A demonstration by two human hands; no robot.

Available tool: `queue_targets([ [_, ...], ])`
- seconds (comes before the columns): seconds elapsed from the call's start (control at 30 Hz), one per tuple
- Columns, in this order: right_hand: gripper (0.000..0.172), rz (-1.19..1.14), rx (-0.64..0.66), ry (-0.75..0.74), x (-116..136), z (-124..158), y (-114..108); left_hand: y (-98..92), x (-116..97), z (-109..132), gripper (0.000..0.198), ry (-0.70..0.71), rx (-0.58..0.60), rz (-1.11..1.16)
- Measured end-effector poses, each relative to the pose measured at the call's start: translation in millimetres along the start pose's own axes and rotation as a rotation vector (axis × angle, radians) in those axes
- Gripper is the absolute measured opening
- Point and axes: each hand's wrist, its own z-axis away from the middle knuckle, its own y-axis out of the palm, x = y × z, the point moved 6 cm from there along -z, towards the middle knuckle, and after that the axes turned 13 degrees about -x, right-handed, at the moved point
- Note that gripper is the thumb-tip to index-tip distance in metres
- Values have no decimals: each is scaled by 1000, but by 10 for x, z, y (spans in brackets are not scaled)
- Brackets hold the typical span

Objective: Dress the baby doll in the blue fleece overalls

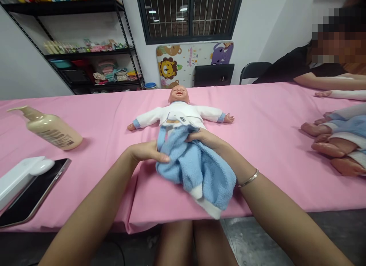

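Note:
A baby doll [180,111] in a white long-sleeved top with blue cuffs lies on its back, arms spread and head pointing away from me. Blue fleece baby pants [197,163] with white cuffs are bunched over its lower body, and the cuffs hang toward me. My left hand [150,151] grips the left side of the pants, its thumb on top of the cloth. On the other side, my right hand [206,138] is closed on the cloth near the doll's belly. The doll's legs are hidden behind the pants.
On the pink-covered table [108,113], a beige pump bottle [54,130] lies tilted at left. Nearer stand a white device [23,176] and a dark phone [37,189]. At right are other dolls [343,140] and a seated person [291,64].

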Motion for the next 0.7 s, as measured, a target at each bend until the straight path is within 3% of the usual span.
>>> queue_targets([
  [0.13, 55, 121, -144, 19, -19, -15, -115, -294, -175, -66, 72, 226, -490, 210],
  [0.33, 49, 292, -136, 67, -62, 25, -142, -316, -179, -159, 50, 389, -825, 159],
  [0.43, 48, 248, -113, 91, -65, 41, -139, -375, -104, -169, 40, 350, -981, 69],
  [0.5, 51, 262, -72, 70, -50, 46, -129, -410, -18, -185, 37, 240, -1002, 90],
  [0.57, 56, 355, -39, -4, -10, 41, -128, -386, 62, -224, 36, 129, -904, 191],
  [0.63, 56, 539, -59, -155, 60, 17, -149, -327, 91, -257, 38, 90, -777, 322],
  [0.7, 50, 735, -113, -375, 149, -12, -167, -295, 94, -274, 39, 103, -734, 415],
])
